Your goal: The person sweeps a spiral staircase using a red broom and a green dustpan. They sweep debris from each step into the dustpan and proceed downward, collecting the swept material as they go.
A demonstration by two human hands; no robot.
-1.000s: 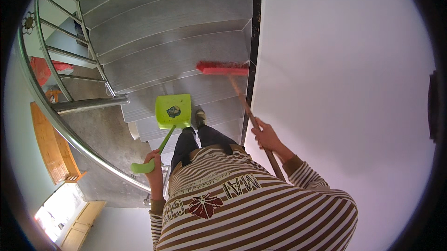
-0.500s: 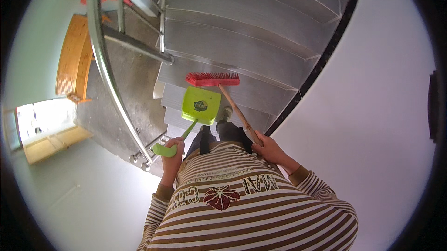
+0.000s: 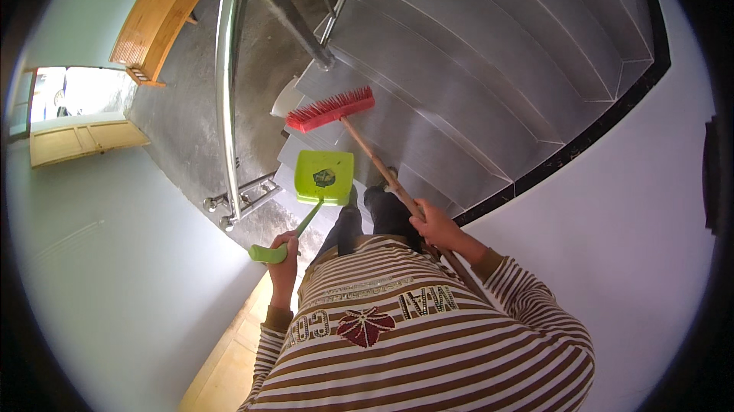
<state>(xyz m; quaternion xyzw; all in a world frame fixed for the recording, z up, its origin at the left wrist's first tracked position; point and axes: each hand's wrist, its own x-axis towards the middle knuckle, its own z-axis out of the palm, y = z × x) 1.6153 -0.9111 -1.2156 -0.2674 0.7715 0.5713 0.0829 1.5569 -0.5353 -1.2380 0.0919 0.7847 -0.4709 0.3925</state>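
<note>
My left hand [image 3: 286,255] is closed round the green handle of a dustpan [image 3: 336,163]. The lime-green pan hangs out ahead of my legs, with a dark patch in its middle. In my right hand [image 3: 440,226] is the wooden stick of a broom [image 3: 369,150]. Its red head, bristles turned away from me, lies beyond the dustpan, over the left part of the grey steps. Broom head and pan are apart. The stick's rear end runs back under my right forearm.
Grey tiled stairs [image 3: 459,52] curve up ahead and to the right, edged by a black skirting [image 3: 566,153] along the white wall. A steel handrail [image 3: 226,91] stands at the left. Beyond it are a grey floor, a wooden bench [image 3: 164,10] and a bright doorway [image 3: 84,94].
My view has swung to the right, so stairs and railing look turned. The broom head has shifted left and tilted, and more stick shows behind my right hand. Both hands keep their holds.
</note>
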